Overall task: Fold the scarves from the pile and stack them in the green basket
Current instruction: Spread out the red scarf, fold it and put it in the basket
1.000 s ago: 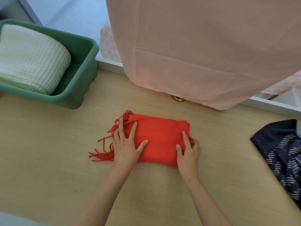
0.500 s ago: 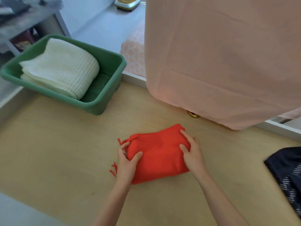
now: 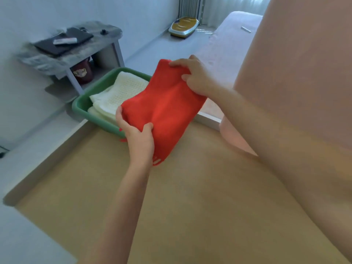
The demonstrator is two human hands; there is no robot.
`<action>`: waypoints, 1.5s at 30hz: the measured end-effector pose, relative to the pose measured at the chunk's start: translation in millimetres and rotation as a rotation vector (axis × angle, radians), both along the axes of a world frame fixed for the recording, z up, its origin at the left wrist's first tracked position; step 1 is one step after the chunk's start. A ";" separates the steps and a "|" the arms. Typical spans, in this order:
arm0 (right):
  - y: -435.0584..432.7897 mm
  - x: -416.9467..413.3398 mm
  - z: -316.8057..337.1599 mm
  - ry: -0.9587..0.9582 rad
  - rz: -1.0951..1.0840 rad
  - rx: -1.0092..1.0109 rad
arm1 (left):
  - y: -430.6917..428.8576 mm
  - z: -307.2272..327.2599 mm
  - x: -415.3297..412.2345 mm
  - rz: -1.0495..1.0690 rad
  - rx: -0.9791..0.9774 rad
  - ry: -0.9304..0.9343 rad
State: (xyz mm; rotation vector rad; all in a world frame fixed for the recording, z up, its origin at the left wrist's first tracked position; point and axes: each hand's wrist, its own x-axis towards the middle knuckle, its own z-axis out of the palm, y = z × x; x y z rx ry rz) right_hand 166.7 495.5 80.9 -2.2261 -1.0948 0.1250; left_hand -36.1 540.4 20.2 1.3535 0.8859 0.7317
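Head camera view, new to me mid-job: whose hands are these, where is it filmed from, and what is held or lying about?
No machine here: a person works with bare hands, filmed by one camera worn on their head, looking forward and down. The left hand and right hand both grip a folded red scarf in the air above the wooden table. Behind it, the green basket holds a folded white scarf. The pink cloth at right hangs close to the camera.

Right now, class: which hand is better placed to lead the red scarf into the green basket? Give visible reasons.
Probably the left hand: it grips the red scarf's near end beside the green basket's front rim, next to the white scarf. The right hand grips the far end, away from that rim.
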 end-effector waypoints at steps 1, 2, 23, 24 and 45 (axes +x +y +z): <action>15.2 9.8 -6.1 -0.006 0.013 -0.035 | 12.1 -5.8 8.0 -0.053 -0.014 0.091; 27.9 18.3 -14.9 -0.011 0.024 -0.082 | 21.8 -11.4 15.2 -0.105 -0.029 0.184; 57.0 30.7 -119.4 -0.475 0.171 -0.753 | 38.7 -28.5 70.6 -0.464 1.001 1.494; 57.0 30.3 -116.2 -0.495 0.181 -0.728 | 39.4 -22.5 70.1 -0.382 1.123 1.402; 16.4 5.5 -86.4 -0.102 0.177 -0.669 | 52.0 -42.7 84.6 -0.660 0.727 1.161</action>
